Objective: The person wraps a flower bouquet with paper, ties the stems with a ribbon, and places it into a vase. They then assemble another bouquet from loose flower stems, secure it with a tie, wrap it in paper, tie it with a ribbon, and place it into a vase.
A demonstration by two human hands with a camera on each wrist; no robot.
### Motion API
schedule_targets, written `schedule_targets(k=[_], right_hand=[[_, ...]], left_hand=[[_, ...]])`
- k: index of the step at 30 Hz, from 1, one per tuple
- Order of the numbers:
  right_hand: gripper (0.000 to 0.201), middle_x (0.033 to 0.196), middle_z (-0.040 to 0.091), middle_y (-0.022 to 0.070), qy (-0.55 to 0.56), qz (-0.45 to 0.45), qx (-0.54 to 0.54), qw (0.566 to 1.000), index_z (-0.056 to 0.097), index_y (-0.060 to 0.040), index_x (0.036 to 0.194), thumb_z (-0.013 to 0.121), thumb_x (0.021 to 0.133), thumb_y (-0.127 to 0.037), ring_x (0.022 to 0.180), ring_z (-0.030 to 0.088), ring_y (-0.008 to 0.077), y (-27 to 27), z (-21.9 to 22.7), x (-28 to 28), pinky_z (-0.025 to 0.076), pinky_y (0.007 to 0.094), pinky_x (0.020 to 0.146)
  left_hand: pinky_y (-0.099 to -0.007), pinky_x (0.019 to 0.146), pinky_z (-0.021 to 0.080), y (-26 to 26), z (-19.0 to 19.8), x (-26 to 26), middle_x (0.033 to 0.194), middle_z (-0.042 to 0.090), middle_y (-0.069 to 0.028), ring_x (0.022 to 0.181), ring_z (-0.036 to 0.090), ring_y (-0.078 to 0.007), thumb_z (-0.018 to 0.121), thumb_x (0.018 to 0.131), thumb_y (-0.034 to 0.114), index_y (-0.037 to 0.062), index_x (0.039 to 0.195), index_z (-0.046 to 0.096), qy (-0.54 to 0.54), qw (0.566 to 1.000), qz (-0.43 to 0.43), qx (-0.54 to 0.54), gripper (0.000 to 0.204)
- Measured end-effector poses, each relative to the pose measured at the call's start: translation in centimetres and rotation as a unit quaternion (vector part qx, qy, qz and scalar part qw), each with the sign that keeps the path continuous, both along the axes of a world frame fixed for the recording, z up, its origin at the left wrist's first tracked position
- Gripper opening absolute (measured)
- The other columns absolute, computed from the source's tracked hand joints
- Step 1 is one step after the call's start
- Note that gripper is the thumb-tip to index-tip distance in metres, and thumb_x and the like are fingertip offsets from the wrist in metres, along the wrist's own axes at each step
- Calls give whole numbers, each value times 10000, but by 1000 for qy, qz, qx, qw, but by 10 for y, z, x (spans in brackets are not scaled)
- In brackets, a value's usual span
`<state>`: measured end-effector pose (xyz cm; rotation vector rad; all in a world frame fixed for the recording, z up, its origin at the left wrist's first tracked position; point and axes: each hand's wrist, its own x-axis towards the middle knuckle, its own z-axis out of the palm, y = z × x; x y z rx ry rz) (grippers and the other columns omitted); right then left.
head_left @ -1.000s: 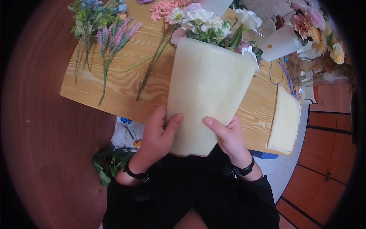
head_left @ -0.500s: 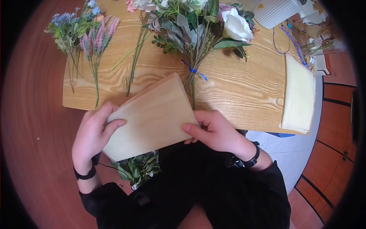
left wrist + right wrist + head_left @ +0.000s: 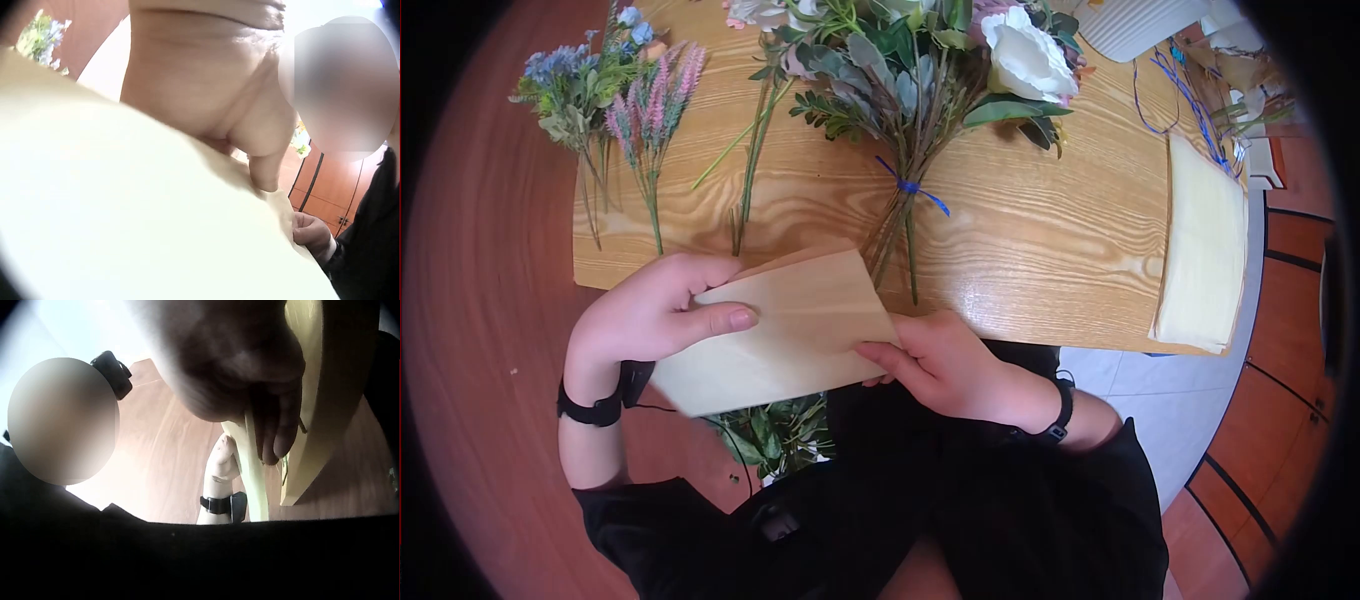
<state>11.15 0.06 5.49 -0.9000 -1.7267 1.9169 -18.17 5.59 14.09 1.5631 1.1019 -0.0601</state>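
At the near side of the table [image 3: 1050, 260], the cream paper [image 3: 800, 325] is pinched at left and right by the left hand [image 3: 655, 310] and right hand [image 3: 945, 365], and could be creased by uneven pulling.

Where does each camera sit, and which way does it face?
Head: on the head, facing forward and down at the pale paper, the bouquet and the table; left hand, right hand and black sleeves show.
Left wrist: on that wrist, facing over the pale paper; left hand large at the top, right hand small at the right.
Right wrist: on that wrist, facing past the dark, near right hand toward the left hand and its black strap.
Both wrist views share the pale paper and both hands.
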Motion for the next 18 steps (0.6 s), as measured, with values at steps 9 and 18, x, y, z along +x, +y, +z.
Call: schedule_targets(k=[9, 18], right_hand=[[162, 723, 629, 101, -53, -133, 134, 981, 661, -8, 971, 680, 912, -158, 582, 594, 205, 27, 21, 23, 461, 320, 537], [308, 699, 597, 46, -71, -293, 0, 953, 632, 54, 971, 682, 933, -248, 598, 514, 74, 78, -2, 10, 427, 258, 546]], left_hand=[[-218, 618, 441, -1, 1, -11, 734, 561, 21, 703, 488, -27, 677, 926, 105, -44, 864, 610, 50, 993, 98, -46, 174], [-270, 596, 410, 7, -11, -12, 693, 478, -56, 673, 431, -88, 612, 970, 167, -42, 944, 553, 43, 993, 106, 37, 218]])
